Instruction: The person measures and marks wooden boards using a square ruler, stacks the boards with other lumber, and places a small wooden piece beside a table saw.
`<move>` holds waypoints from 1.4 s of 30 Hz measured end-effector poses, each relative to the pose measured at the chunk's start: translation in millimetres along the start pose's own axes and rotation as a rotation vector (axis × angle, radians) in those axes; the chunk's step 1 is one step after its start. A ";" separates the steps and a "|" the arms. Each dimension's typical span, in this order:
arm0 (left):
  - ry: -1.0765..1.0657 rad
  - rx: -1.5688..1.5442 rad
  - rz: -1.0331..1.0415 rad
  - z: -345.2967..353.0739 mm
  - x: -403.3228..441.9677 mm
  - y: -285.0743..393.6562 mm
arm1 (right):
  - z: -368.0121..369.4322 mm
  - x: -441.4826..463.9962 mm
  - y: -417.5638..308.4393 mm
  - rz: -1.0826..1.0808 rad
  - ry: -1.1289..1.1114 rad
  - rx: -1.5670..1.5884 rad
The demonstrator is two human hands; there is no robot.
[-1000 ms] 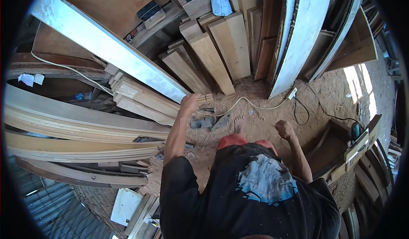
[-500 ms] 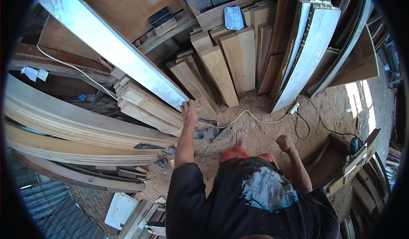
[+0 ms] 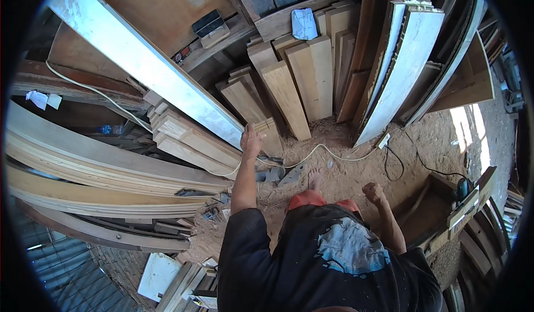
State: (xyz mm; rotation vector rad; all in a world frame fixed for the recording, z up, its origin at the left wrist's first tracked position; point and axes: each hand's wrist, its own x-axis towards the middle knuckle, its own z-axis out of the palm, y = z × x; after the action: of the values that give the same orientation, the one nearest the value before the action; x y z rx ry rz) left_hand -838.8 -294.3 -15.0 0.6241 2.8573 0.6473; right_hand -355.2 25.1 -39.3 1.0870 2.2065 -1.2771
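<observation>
A long white-faced board (image 3: 147, 62) leans diagonally from the upper left, its near end low beside the stacked timber. My left hand (image 3: 251, 140) is at that near end, fingers bent over its corner and edge; part of the grip is hidden. Just right of these fingers stand short pale wood pieces (image 3: 270, 137). My right hand (image 3: 375, 193) hangs in a loose fist over the sawdust floor, away from the boards, with nothing visible in it.
Pale planks (image 3: 286, 100) stand upright ahead, with tall white boards (image 3: 400, 73) to their right. Long curved-looking boards (image 3: 105, 156) lie at left. A cable (image 3: 317, 147) crosses the sawdust floor (image 3: 345, 167). A wooden box (image 3: 417, 206) with a power tool (image 3: 463, 189) sits at right.
My left hand has shifted slightly up and right at the board's end, its fingers changing position. My right fist has dropped slightly. The board looks almost unmoved.
</observation>
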 end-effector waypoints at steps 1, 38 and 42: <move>-0.007 -0.006 -0.013 -0.9 -1.3 4.0 | 0.5 0.9 0.1 0.011 0.004 0.001; -0.045 0.235 -0.229 -6.7 -6.9 -6.1 | 15.5 2.7 23.6 0.204 -0.039 0.296; -0.121 0.184 -0.249 -17.2 16.5 -20.9 | 20.3 6.5 35.0 0.231 -0.045 0.389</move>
State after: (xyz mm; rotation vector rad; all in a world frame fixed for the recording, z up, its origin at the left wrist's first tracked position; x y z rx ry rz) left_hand -865.2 -310.9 -9.6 0.3082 2.8340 0.3009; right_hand -333.6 20.9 -73.8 1.3909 1.7764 -1.6429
